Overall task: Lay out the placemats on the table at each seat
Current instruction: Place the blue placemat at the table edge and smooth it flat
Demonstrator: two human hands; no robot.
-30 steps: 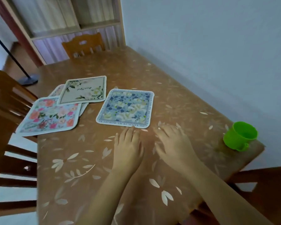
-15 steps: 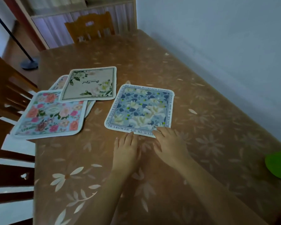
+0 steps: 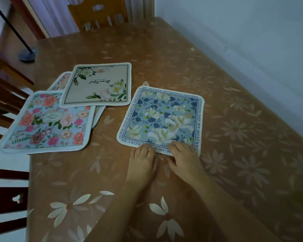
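A blue floral placemat (image 3: 163, 117) with a lettered border lies flat in the middle of the brown flowered table (image 3: 234, 110). My left hand (image 3: 143, 160) and my right hand (image 3: 184, 158) rest palm down at its near edge, fingertips on the border, fingers spread. Left of it lies a beige placemat (image 3: 98, 84) with white flowers. It overlaps a pink rose placemat (image 3: 47, 122) at the table's left edge. A further placemat (image 3: 60, 82) peeks out from under both.
A wooden chair (image 3: 98, 14) stands at the far end of the table, another chair (image 3: 5, 88) at the left side. A fan stand base (image 3: 27, 54) sits on the floor far left. A pale wall runs along the table's right side.
Both hands have slid forward from the bare table onto the blue placemat's near edge. The view has moved forward and left, and the green cup has left the frame.
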